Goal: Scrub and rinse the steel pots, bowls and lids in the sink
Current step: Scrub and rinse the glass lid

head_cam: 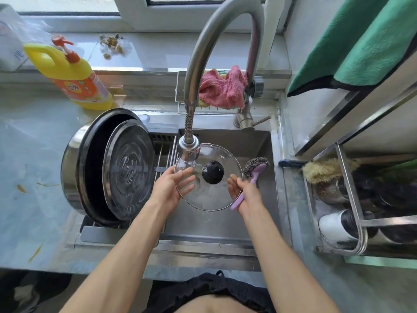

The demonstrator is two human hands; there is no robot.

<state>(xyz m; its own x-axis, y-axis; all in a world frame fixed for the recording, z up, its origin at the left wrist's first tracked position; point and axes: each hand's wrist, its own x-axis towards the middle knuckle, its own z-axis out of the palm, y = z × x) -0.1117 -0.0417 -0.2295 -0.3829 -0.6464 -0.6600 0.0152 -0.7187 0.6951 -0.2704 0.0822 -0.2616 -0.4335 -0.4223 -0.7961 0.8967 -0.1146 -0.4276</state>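
- Nearest, my two bare forearms reach forward over the front rim of the sink (203, 247), the landmark for every entry below.
- My left hand (171, 188), above the sink's left half: fingers straight and spread, supporting the left edge of the glass lid (204, 195) from below, not curled round it.
- My right hand (242, 195), above the sink's right half: fingers curled round the purple handle of the scrubber (255, 170), thumb lying on the lid's right rim; the steel-wool head points up and away, toward the sink's right wall.
- Glass lid: round, clear, metal-rimmed, black knob (212, 172) facing up; held tilted over the middle of the sink, under the spray head of the faucet (189, 152). Whether water runs I cannot tell.
- Steel pot (72, 163), on a drain rack across the sink's left end: lying on its side, dark mouth toward the basin, a round steel lid (129, 170) leaning in it.
- Dish rack (338, 199), right of the sink: cups, a straw-coloured brush.
- Faucet base, behind the sink's back right corner; a wire caddy beside it holds a pink cloth (222, 88).
- Yellow detergent bottle (72, 73), beyond the sink's back left corner, on the counter.
- Green towel (361, 46), far right of the sink, hung over a shelf.
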